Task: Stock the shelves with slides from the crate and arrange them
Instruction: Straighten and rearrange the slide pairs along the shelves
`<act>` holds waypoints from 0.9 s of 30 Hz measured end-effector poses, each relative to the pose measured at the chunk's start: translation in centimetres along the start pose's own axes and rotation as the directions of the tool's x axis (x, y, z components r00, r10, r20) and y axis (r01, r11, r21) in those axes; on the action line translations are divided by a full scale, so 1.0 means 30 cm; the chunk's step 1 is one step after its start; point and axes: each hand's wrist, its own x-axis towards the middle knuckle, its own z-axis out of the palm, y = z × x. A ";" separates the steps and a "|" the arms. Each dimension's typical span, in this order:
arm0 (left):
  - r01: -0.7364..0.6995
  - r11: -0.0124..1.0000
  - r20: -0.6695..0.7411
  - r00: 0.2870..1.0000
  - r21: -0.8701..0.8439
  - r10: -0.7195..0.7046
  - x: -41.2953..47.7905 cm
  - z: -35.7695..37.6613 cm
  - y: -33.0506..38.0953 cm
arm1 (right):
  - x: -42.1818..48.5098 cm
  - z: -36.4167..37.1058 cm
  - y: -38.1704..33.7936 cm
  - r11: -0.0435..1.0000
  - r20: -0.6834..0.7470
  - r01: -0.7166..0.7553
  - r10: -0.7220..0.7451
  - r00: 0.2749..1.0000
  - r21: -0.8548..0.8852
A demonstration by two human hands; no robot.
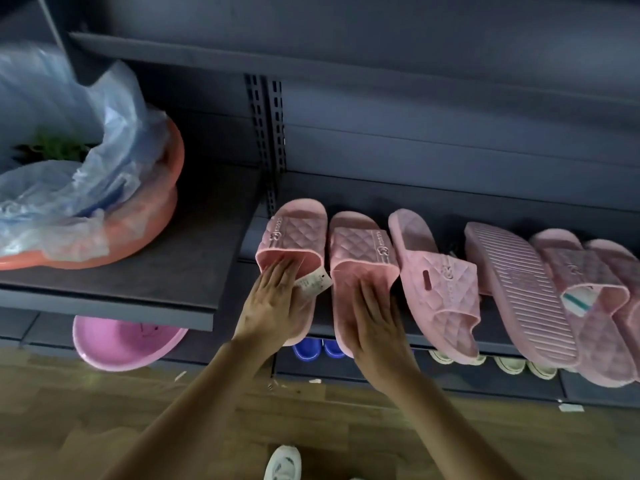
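Several pink quilted slides lie in a row on a dark shelf (429, 199). My left hand (273, 303) rests flat on the heel of the leftmost slide (294, 233), beside its white paper tag (313, 284). My right hand (375, 320) presses flat on the heel of the second slide (360, 247). A third slide (438, 282) lies at an angle to the right. Farther right, one slide (519, 292) is turned sole-up, leaning on two more slides (588, 306). No crate is in view.
On the left shelf (166, 268) sit stacked orange basins (145, 216) filled with clear plastic bags (65, 140). A pink basin (124, 348) sits below it. Blue shoes (317, 348) and pale shoes (512, 365) line the lower shelf. Wood floor and my white shoe (282, 462) lie below.
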 end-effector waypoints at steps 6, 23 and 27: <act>0.088 0.964 -0.069 0.992 -0.252 -0.109 0.007 -0.043 0.006 | 0.043 0.038 -0.007 0.988 -0.084 -0.110 0.119 0.989 0.104; -0.031 0.987 -0.095 0.995 -0.155 0.016 -0.049 -0.062 -0.017 | 0.078 0.036 -0.103 0.954 -0.112 -0.228 0.252 0.961 0.193; -0.098 0.995 -0.055 0.994 -0.022 0.096 -0.007 -0.010 -0.012 | 0.080 0.031 -0.101 0.957 -0.115 -0.210 0.236 0.965 0.201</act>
